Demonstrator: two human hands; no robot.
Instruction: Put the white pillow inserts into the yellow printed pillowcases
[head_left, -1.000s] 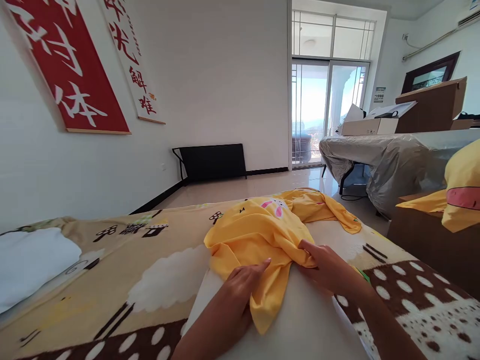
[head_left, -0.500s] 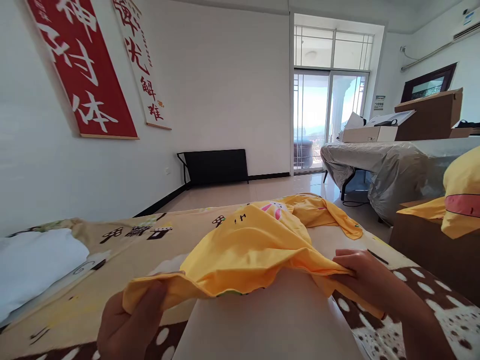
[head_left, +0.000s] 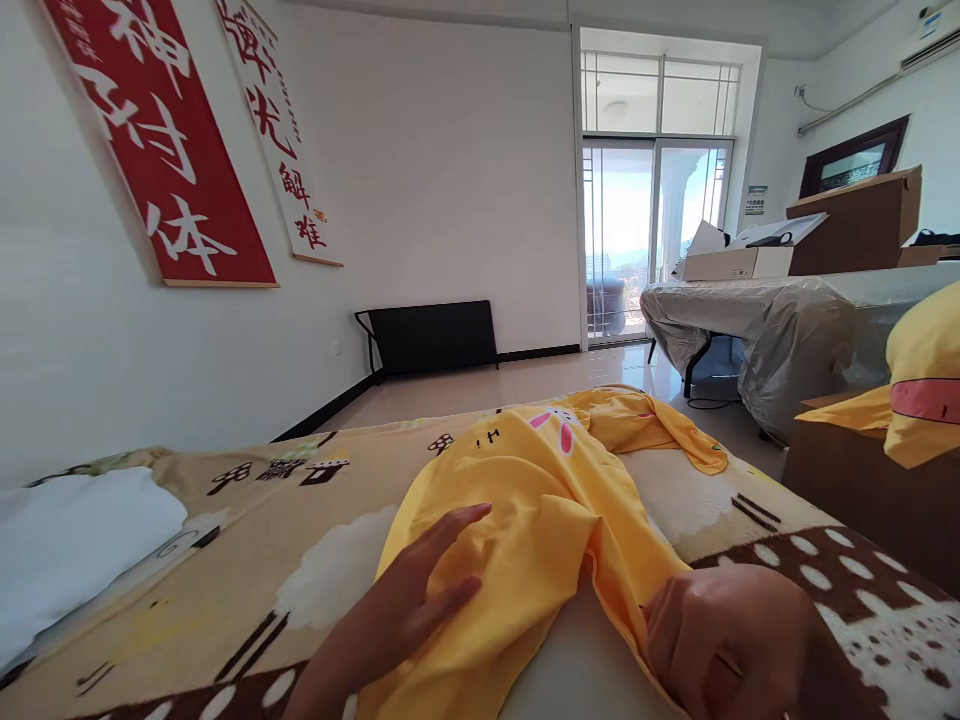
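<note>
A soft yellow garment (head_left: 517,500) with a pink-eared rabbit print and dark lettering lies spread before me; its exact kind is not clear. My left hand (head_left: 420,590) rests on its left part, palm down, with fingers stretched out. At the lower right, my right hand (head_left: 731,640) is curled closed at the garment's near right edge, with the cloth running into its fingers. Beneath the garment, a smooth white surface (head_left: 555,670) shows in part. Just beyond lies a second, crumpled yellow cloth (head_left: 637,425), partly touching the first.
A patterned blanket (head_left: 247,550) covers the surface around the garment. A white pillow-like bundle (head_left: 82,545) lies at the left. More yellow cloth (head_left: 926,370) sits on a brown box (head_left: 862,490) at the right. Behind stands a plastic-covered table (head_left: 787,330) with cartons (head_left: 855,220).
The raised, stretched near edge of the garment has come down, and its near part now spreads toward me. My left hand has let go and moved right onto the cloth; my right hand has come nearer.
</note>
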